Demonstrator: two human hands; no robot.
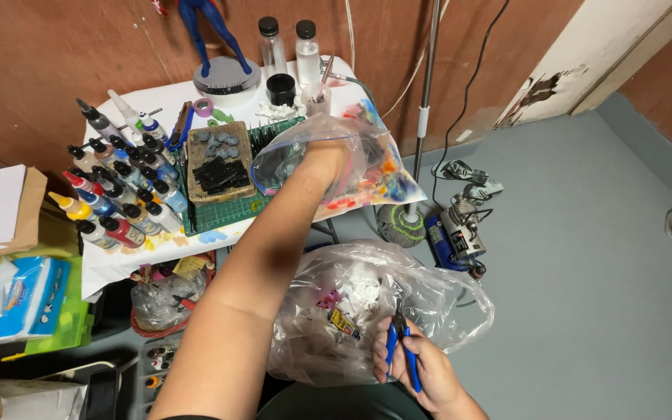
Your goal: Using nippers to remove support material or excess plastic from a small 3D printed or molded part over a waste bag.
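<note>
My left hand [334, 155] reaches up over the small table and is pushed inside a clear zip bag [305, 144] that holds grey parts; whether the fingers grip anything inside is hidden by the plastic. My right hand [421, 373] is low at the front, closed around blue-handled cutting pliers [400, 346]. The pliers sit at the mouth of a large crumpled clear plastic bag [367, 307] full of white scraps and small bits.
A green cutting mat [223, 210] carries a board with grey and black parts [219, 159]. Several paint dropper bottles [118, 194] crowd the table's left side. A blue figure on a round base [225, 74], two clear bottles [289, 48], a lamp stand [400, 222] and a small compressor [460, 229] stand around.
</note>
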